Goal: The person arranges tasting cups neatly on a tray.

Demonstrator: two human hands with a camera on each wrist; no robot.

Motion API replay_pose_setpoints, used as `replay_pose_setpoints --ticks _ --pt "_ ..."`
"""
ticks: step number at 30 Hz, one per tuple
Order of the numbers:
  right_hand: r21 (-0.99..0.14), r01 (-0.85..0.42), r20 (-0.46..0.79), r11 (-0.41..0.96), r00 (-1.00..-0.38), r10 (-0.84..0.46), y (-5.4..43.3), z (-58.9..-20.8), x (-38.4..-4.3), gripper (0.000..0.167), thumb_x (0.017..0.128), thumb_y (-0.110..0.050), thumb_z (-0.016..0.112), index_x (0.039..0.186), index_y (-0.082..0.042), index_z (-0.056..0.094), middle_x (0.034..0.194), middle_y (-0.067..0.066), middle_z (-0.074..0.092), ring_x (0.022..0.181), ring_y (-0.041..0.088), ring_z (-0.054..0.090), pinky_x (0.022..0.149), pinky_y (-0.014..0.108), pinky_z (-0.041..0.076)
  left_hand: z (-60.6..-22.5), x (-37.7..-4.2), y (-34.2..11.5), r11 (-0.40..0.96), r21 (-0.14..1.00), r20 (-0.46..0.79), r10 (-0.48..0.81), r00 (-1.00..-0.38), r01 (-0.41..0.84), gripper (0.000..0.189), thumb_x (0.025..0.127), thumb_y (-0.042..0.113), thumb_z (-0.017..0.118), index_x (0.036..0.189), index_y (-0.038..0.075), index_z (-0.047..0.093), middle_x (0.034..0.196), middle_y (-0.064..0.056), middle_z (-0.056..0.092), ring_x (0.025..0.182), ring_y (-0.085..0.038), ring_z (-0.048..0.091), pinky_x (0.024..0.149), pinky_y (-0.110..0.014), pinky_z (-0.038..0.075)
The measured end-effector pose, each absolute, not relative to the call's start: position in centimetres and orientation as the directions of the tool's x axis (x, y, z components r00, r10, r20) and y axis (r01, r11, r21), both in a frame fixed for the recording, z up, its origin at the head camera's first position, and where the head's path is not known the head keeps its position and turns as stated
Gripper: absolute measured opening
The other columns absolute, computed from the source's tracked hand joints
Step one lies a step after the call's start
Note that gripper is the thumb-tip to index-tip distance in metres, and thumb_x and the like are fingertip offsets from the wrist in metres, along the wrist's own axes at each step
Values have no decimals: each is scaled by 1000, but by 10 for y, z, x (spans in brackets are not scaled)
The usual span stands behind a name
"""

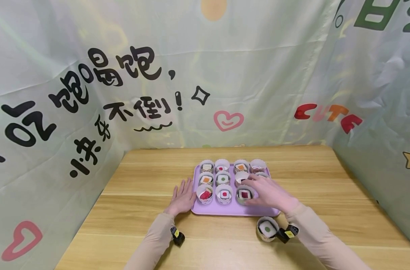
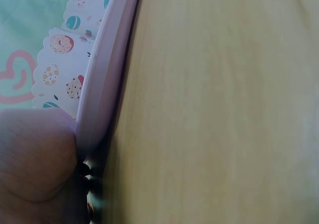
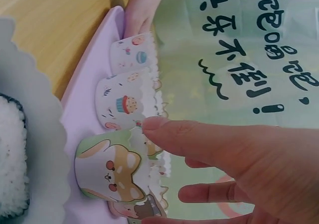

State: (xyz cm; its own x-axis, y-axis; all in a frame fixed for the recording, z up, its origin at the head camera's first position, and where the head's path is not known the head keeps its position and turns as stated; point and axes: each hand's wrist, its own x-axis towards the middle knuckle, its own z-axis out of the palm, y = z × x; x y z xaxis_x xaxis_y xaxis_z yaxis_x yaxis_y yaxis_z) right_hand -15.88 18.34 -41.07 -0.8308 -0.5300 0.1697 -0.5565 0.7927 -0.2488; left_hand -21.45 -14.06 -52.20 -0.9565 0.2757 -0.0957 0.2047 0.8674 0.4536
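A lilac tray (image 1: 222,211) holds several scalloped paper cups, each with a small sushi piece. My left hand (image 1: 181,198) lies flat on the table at the tray's left edge, fingers spread and thumb side against the tray. Over the tray's right side hovers my right hand (image 1: 270,192), its thumb and fingers apart around the front cup with a dark red-topped sushi piece (image 1: 244,194). In the right wrist view its thumb is near the rim of a dog-printed cup (image 3: 112,169); whether they touch I cannot tell. Its fingers hide part of the cups behind.
Another paper cup (image 1: 267,229) with a green-centred sushi roll stands on the wooden table (image 1: 140,232), in front of the tray and beside my right wrist. A printed cloth backdrop (image 1: 259,93) encloses the table at the back and sides.
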Motion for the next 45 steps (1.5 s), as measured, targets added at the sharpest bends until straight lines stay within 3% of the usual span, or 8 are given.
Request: replay_pose_setpoints --ticks 8,14,22,30,34,37,41,45 --pt "-250 -565 205 786 -825 -527 190 -408 -150 54 78 -33 86 124 -12 70 118 10 67 105 29 66 85 48 59 -523 -215 -142 862 465 -93 272 -958 199 65 107 36 29 162 6 15 171 -11 9 160 -32 1 128 -57 -4" --pt "-212 -596 238 775 -800 -550 194 -406 -144 51 76 -30 86 120 -10 70 114 7 67 101 26 67 85 47 59 -522 -215 -141 863 466 -96 270 -958 196 65 107 36 29 162 6 14 172 -10 8 160 -32 0 128 -56 -5" --pt "-263 -552 150 791 -833 -532 201 -404 -135 54 81 -29 81 127 -6 67 130 23 65 111 40 67 94 58 55 -523 -215 -141 866 457 -90 272 -958 202 65 107 37 29 162 6 15 172 -11 9 160 -32 2 128 -56 -3" --pt "-330 -540 97 774 -835 -542 207 -402 -123 38 85 -32 79 117 -14 72 136 26 61 121 46 62 94 61 54 -521 -214 -141 868 456 -99 271 -958 198 65 107 36 28 162 6 14 172 -10 8 160 -31 1 128 -56 -4" --pt "-354 -542 61 762 -827 -559 207 -402 -120 36 85 -37 78 115 -19 72 128 14 67 112 36 66 87 53 57 -521 -215 -140 868 456 -101 271 -957 197 65 107 36 28 162 6 13 172 -10 7 160 -31 0 128 -56 -5" --pt "-357 -550 41 755 -817 -575 207 -403 -117 39 85 -40 77 115 -17 71 117 3 69 97 22 66 78 39 56 -520 -214 -140 865 462 -99 271 -958 197 65 107 36 29 162 6 13 172 -10 7 160 -31 0 128 -56 -5" --pt "-374 -554 11 744 -805 -594 208 -405 -115 41 85 -41 77 114 -13 71 109 1 68 88 14 62 72 29 51 -520 -214 -140 865 463 -101 270 -958 195 65 107 36 28 162 6 13 172 -10 6 160 -31 -1 128 -56 -5" --pt "-391 -564 -6 727 -788 -615 207 -407 -114 41 84 -41 78 111 -11 71 103 0 68 86 14 63 72 29 53 -521 -214 -140 866 460 -97 269 -958 196 64 107 36 28 162 6 13 172 -10 7 160 -31 0 128 -56 -5"
